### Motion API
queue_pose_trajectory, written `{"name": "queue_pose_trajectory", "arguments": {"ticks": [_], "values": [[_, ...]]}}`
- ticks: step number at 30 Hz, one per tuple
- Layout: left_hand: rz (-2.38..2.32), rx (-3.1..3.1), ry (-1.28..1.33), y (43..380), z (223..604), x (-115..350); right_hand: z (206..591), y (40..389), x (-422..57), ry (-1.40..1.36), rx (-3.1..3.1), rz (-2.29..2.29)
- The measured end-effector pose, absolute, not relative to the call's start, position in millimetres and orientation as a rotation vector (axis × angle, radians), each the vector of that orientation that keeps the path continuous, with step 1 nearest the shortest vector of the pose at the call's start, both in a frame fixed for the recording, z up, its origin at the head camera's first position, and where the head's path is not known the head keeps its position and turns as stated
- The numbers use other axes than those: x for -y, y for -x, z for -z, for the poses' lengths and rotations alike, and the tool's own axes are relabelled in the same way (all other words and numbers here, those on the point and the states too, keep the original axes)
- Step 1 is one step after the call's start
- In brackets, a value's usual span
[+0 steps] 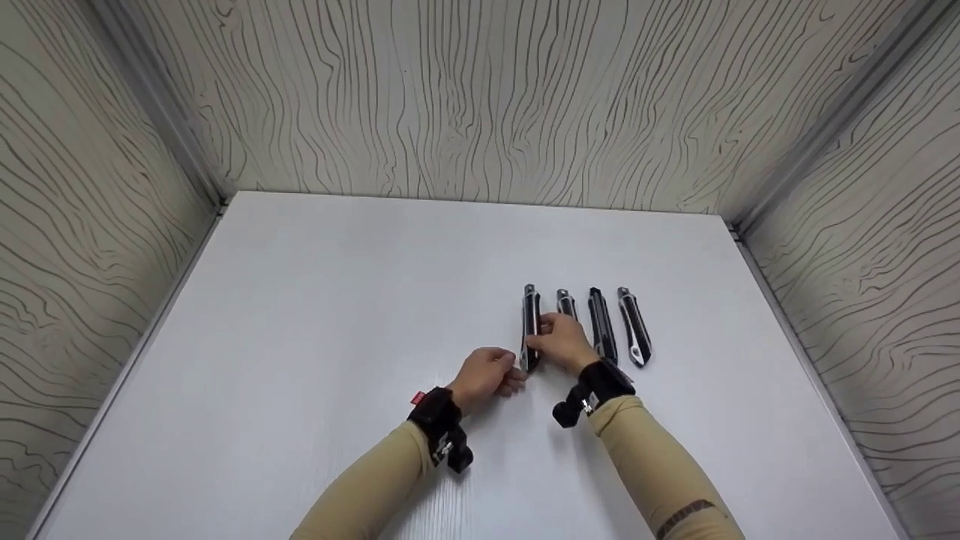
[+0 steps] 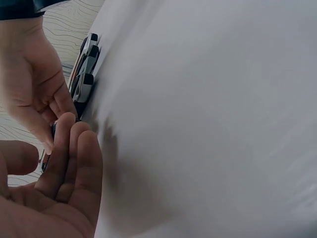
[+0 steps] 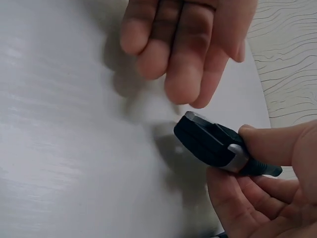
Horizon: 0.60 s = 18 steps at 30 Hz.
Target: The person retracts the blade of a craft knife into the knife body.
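Note:
My right hand [image 1: 564, 343] pinches a black and silver utility knife [image 1: 531, 311] between thumb and fingers, the leftmost of the row. In the right wrist view the knife [image 3: 205, 141] lies between the thumb on one side and the fingers on the other, its dark end pointing away from the hand. My left hand [image 1: 486, 376] is close to the knife's near end, with nothing in its grasp. In the left wrist view its fingers [image 2: 89, 163] are loosely extended; whether they touch the knife I cannot tell.
Right of the held knife lie a partly covered utility knife [image 1: 567, 301], a darker one [image 1: 602, 330] and another black and silver one [image 1: 636, 328]. They rest on a white table [image 1: 315, 315], enclosed by wood-grain patterned panels [image 1: 465, 97] at the back and sides.

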<state>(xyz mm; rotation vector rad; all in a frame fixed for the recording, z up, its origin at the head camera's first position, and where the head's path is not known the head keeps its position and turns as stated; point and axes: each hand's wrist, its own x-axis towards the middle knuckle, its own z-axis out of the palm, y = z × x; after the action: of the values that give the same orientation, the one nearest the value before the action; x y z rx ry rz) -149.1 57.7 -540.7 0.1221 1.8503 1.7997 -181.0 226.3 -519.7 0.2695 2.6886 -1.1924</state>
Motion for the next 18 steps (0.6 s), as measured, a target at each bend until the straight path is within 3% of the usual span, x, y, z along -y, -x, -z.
{"name": "queue_pose_trajectory", "arguments": {"ticks": [18], "values": [[-1.797,-1.876,-0.071,153.9,538.3,-43.2,521.9,182.1,-219.3,-0.296,-2.882,0.901]]}}
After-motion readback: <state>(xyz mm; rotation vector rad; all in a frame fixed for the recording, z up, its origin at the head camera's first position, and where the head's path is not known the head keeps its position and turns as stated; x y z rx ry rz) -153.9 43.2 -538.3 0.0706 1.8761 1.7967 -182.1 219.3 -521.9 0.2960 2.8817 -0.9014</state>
